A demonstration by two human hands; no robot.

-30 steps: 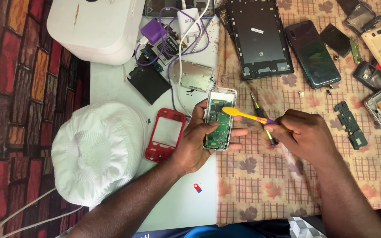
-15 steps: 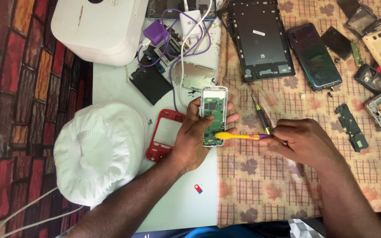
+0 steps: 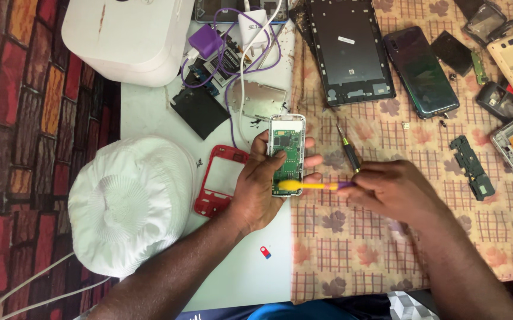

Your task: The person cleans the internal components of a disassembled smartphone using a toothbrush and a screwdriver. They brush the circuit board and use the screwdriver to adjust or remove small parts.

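— Starting from the left?

— Brick-patterned floor at far left, then one white hat (image 3: 127, 201) lying on a pale table (image 3: 149, 118), with one white box (image 3: 127, 35) above it at the top edge.

— And the left hand?

— Left hand (image 3: 259, 189), forearm coming up from the bottom edge, palm turned up, fingers wrapped around one small opened phone (image 3: 286, 155); thumb along its left side, fingertips showing at its right edge. Phone held upright above the seam where the table meets the checked cloth (image 3: 351, 249), green circuit board facing up.

— Beside it?

— One red phone frame (image 3: 219, 181) flat on the table, just left of the hand. One black battery (image 3: 199, 109) higher up, and a tangle of purple and white cables (image 3: 238, 59) near the top.

— The right hand?

— Right hand (image 3: 395, 189), knuckles up, forearm running off toward the lower right, fingers pinched narrow around one small brush (image 3: 312, 185) with a purple handle. Yellow bristle end touching the lower part of the phone's board.

— Further right?

— One screwdriver (image 3: 348, 151) lying on the cloth just above the right hand. One large black back cover (image 3: 350, 50) and one dark phone (image 3: 422, 71) at the top. One black part (image 3: 472, 167) well apart to the right. Several more phone shells crowded along the right edge.

— Open room?

— Bare cloth below both hands toward the near edge; bare table under the left forearm, apart from one small red and blue piece (image 3: 266, 252).
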